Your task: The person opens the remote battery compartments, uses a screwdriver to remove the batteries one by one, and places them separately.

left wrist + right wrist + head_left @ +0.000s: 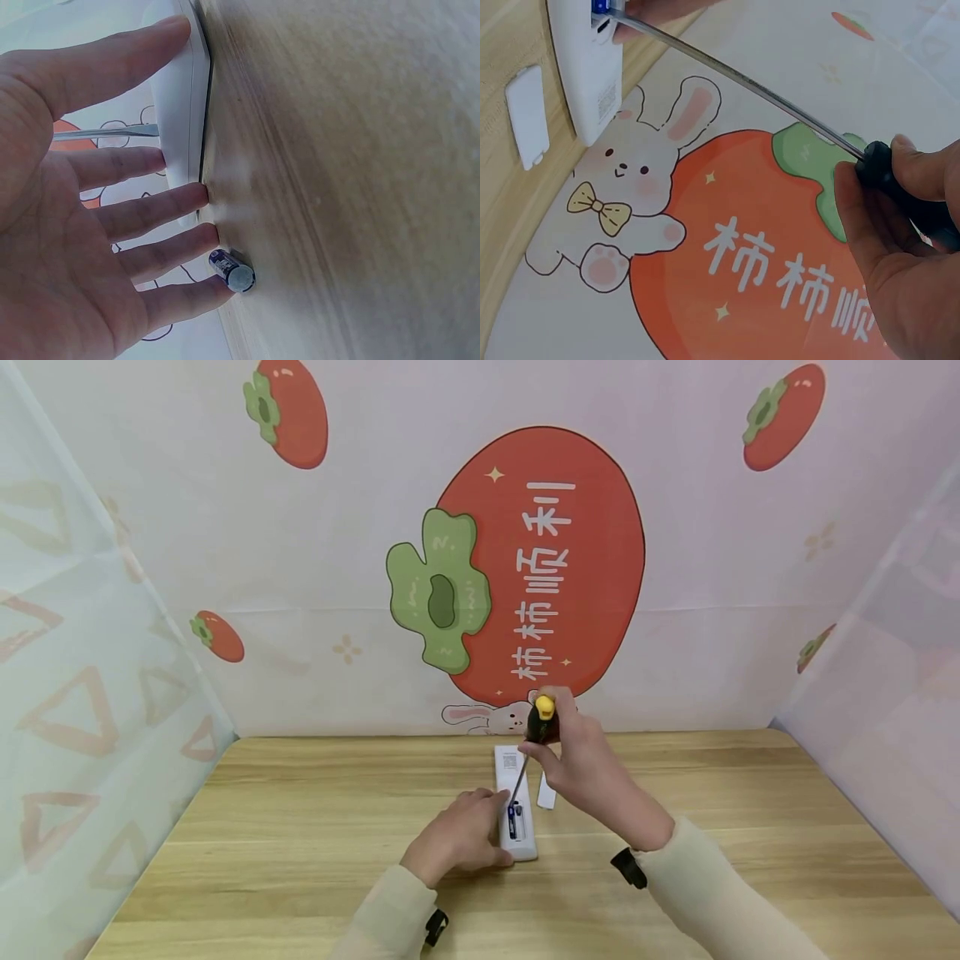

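A white remote control (pixel 527 842) lies back side up on the table, its battery compartment uncovered. One blue battery (pixel 512 823) sits in the compartment's left slot; the right slot looks vacant. My right hand (pixel 588 764) grips the black and yellow handle of a screwdriver (pixel 519 783). The shaft slants down, and its tip meets the far end of the blue battery. Along the remote's left side, my left hand (pixel 467 831) rests with thumb and fingers extended against its edge. A loose battery (pixel 231 271) lies on the table by the left little finger, hidden in the head view.
A white battery cover (pixel 547 792) lies on the wooden table (pixel 315 827) just right of the remote. Behind the table stands a backdrop (pixel 360 527) printed with persimmons and a rabbit. Printed side curtains (pixel 82 693) border the left and right.
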A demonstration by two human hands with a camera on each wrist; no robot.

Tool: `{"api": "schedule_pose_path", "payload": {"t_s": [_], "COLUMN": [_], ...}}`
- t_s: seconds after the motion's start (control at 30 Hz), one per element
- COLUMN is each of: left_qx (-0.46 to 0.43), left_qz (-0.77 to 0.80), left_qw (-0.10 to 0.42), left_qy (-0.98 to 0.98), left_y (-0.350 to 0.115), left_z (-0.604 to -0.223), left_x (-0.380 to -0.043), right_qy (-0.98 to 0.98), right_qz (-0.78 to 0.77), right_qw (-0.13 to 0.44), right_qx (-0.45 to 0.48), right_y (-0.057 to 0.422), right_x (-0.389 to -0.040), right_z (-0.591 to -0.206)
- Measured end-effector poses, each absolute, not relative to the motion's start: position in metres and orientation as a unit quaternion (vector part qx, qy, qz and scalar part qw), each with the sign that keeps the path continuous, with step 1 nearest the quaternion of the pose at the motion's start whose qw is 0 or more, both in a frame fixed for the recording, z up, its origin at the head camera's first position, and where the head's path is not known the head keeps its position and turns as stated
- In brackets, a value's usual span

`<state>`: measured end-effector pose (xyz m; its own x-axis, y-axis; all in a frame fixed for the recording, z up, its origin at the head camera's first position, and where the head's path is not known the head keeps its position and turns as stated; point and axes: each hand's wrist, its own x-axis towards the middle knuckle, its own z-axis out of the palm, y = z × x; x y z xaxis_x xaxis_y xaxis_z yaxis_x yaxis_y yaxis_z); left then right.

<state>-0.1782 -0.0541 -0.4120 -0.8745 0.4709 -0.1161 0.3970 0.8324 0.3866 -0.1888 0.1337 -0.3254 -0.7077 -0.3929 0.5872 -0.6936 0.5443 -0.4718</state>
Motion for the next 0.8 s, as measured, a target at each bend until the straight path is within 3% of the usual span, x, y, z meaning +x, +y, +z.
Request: {"api": "schedule_pose_path", "payload": {"t_s": [0.57, 0.8], "left_qx": [0.224, 0.225], "left_qz": [0.184, 0.179], "left_qw": [0.11, 0.107], "left_qy": [0.951, 0.952], "left_y": [-0.055, -0.055], "left_z": [-0.41, -0.411], "left_x": [-0.176, -0.178], "right_qy": [-0.821, -0.834], "right_qz": [0.292, 0.308], "right_qw": [0.317, 0.282], "right_qx": [0.375, 0.36], "right_y": [0.136, 0.135], "right_x": [-0.167, -0.174], "right_z": [-0.343, -0.336]}}
